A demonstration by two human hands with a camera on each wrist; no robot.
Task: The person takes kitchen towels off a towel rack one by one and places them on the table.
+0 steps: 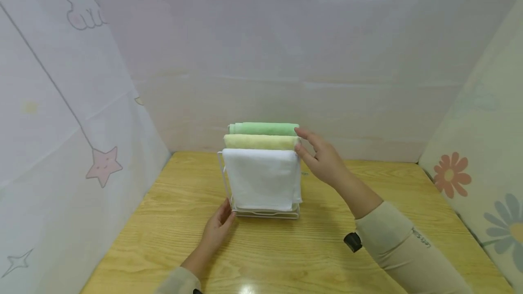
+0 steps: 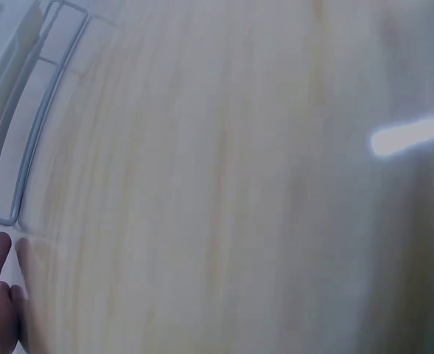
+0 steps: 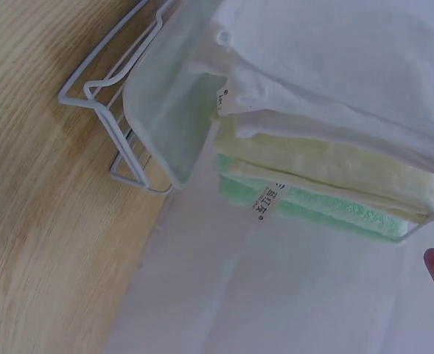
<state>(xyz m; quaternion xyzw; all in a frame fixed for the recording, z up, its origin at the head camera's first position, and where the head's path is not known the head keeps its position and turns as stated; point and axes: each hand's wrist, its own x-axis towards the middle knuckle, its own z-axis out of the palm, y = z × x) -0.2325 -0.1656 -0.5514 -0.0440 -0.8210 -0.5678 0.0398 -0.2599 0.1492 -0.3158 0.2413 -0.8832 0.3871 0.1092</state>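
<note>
A white wire rack (image 1: 267, 215) stands on the table, hung with three folded towels in a row. The white towel (image 1: 261, 178) is nearest, the yellow towel (image 1: 261, 141) comes behind it, and the green towel (image 1: 267, 129) is furthest back. At the rack's lower left front corner is my left hand (image 1: 218, 225), its fingertips right beside the wire; whether they touch cannot be told. My right hand (image 1: 324, 158) is by the towels' upper right ends, fingers extended and thumb apart, gripping nothing. Labels (image 3: 268, 200) show on the towels in the right wrist view.
A pale tray (image 3: 161, 103) sits in the rack's base. The wooden table (image 1: 163, 239) extends around the rack on every side. Hanging printed cloth (image 1: 265, 58) encloses the back and both sides.
</note>
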